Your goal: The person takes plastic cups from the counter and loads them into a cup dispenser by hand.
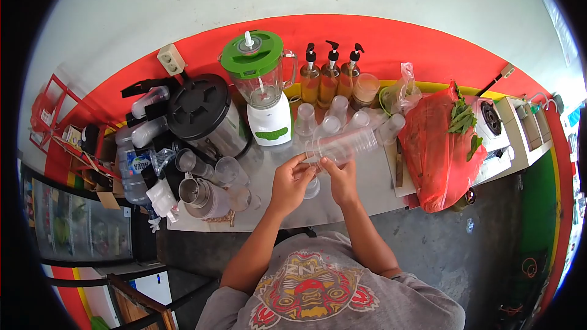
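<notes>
Above the table, a nested stack of clear plastic cups (353, 145) lies nearly level between my hands, pointing to the right. My left hand (292, 182) pinches its left end with thumb and fingers. From below, my right hand (340, 180) grips the same stack, its thumb along the near side. Several more clear cups (331, 124) stand upside down just behind the stack. One small clear cup or lid (312, 188) sits on the table between my wrists, partly hidden by my fingers.
A blender with a green lid (252, 55) and pump bottles (331, 79) stand at the back. To the left are a black-lidded container (199, 107), a metal cup (193, 192) and a water bottle (131, 171). A red plastic bag (437, 153) with greens lies right, beside a stove (491, 117).
</notes>
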Available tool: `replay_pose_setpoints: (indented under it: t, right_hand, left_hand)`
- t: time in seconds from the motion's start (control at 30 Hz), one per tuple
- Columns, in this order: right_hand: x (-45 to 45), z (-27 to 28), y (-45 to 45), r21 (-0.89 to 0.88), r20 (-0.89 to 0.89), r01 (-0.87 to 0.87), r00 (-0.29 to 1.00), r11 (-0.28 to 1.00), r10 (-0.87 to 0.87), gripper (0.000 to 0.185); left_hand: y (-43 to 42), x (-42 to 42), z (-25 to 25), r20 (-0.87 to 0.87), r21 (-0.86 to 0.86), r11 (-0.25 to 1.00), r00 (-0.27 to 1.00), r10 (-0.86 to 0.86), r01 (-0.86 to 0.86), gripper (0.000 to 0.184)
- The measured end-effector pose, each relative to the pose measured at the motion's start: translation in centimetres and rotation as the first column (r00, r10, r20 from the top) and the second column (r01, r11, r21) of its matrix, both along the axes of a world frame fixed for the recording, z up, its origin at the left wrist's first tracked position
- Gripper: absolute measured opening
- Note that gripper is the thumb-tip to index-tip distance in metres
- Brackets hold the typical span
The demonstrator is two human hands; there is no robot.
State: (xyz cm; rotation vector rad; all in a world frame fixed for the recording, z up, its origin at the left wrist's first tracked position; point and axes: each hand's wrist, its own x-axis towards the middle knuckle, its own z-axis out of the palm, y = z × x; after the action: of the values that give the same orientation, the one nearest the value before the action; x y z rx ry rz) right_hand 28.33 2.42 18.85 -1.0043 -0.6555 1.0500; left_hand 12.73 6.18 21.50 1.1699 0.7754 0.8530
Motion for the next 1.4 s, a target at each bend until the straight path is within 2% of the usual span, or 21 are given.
replay_pose_setpoints:
  t: [0.1, 0.17, 0.2, 0.27, 0.37, 0.5, 0.57, 0.6, 0.77, 0.83, 1.0, 1.07, 1.13, 1.17, 1.23, 1.27, 1.33, 1.4]
  right_hand:
    - [0.3, 0.2, -0.1, 0.004, 0.01, 0.016, 1.0, 1.0, -0.016, 0.051]
    - [0.3, 0.6, -0.2, 0.021, 0.015, 0.027, 1.0, 0.999, -0.027, 0.052]
    - [0.2, 0.8, -0.3, 0.048, -0.011, 0.017, 1.0, 0.999, -0.016, 0.052]
    - [0.1, 0.7, -0.5, 0.076, -0.035, 0.006, 0.999, 0.997, -0.004, 0.053]
    - [0.2, 0.1, -0.7, 0.113, -0.09, -0.063, 0.993, 0.992, 0.074, 0.056]
    - [-0.1, -0.1, -0.8, 0.122, -0.066, -0.062, 0.995, 0.991, 0.071, 0.057]
    - [-0.2, 0.0, -0.9, 0.117, -0.081, -0.047, 0.995, 0.992, 0.057, 0.057]
    - [-0.3, 0.4, -0.9, 0.092, -0.058, -0.028, 0.998, 0.995, 0.034, 0.057]
    - [0.3, -0.5, -0.7, 0.037, 0.032, 0.033, 0.999, 0.999, -0.034, 0.061]
    - [0.4, -1.8, -0.2, -0.012, -0.081, 0.25, 0.965, 0.968, -0.25, 0.065]
    - [2.3, -4.0, 0.0, -0.165, -0.097, 0.284, 0.948, 0.944, -0.303, 0.07]
    - [2.5, -6.1, 0.3, -0.196, -0.074, 0.304, 0.943, 0.932, -0.323, 0.07]
    - [2.4, -10.4, 0.4, -0.25, 0.22, 0.316, 0.939, 0.915, -0.264, 0.073]
    - [2.2, -12.4, 0.2, -0.248, 0.214, 0.323, 0.938, 0.913, -0.273, 0.073]
    - [1.6, -15.5, -0.4, -0.255, 0.601, 0.438, 0.77, 0.862, -0.214, 0.082]
    - [1.5, -16.4, -0.7, -0.258, 0.595, 0.446, 0.772, 0.857, -0.223, 0.082]
    - [1.2, -16.8, -1.6, -0.2, 0.879, 0.513, 0.471, 0.835, -0.079, 0.091]
    - [0.7, -16.5, -1.7, -0.237, 0.881, 0.515, 0.471, 0.824, -0.041, 0.093]
  left_hand:
    - [0.1, 0.2, -0.2, -0.04, 0.044, 0.999, 0.999, -0.002, 0.004, 0.049]
    - [0.0, 0.4, -0.3, -0.022, 0.113, 0.994, 1.0, 0.01, -0.008, 0.063]
    - [-0.2, 0.5, -0.1, -0.021, 0.113, 0.994, 1.0, 0.012, -0.009, 0.063]
    - [-0.5, 0.7, 0.4, -0.057, 0.208, 0.975, 0.994, 0.09, -0.077, 0.078]
    - [-0.4, 0.7, 0.7, -0.03, 0.221, 0.975, 0.999, 0.033, -0.026, 0.082]
    - [-0.8, 1.0, 1.8, 0.006, 0.266, 0.964, 1.0, 0.026, -0.027, 0.079]
    - [-0.8, 1.0, 2.1, 0.106, 0.129, 0.992, 0.994, -0.026, 0.012, 0.072]
    - [-0.9, 1.1, 2.2, 0.105, 0.131, 0.991, 0.994, -0.027, 0.013, 0.072]
    - [-1.2, 0.6, 1.6, -0.014, 0.172, 0.983, 0.998, 0.066, -0.062, 0.059]
    - [-1.1, 0.3, 0.7, 0.015, 0.174, 0.978, 0.994, 0.112, -0.113, 0.056]
    - [-1.2, -1.6, 0.9, -0.003, 0.227, 0.949, 0.974, 0.226, -0.22, 0.052]
    - [-1.3, -2.2, 1.3, 0.027, 0.143, 0.948, 0.959, 0.284, -0.285, 0.052]
    - [-1.3, -2.5, 1.1, 0.025, 0.159, 0.942, 0.955, 0.295, -0.296, 0.051]
    - [-1.3, -2.7, 1.1, 0.029, 0.171, 0.934, 0.949, 0.314, -0.314, 0.051]
    - [-1.4, -3.0, 0.9, 0.022, 0.175, 0.931, 0.947, 0.321, -0.32, 0.051]
    - [-1.5, -3.2, 0.9, 0.019, 0.173, 0.926, 0.941, 0.337, -0.335, 0.052]
    - [-1.7, -3.6, 1.0, 0.014, 0.164, 0.929, 0.942, 0.334, -0.332, 0.052]
    - [-2.0, -3.8, 1.0, 0.018, 0.143, 0.936, 0.947, 0.322, -0.321, 0.053]
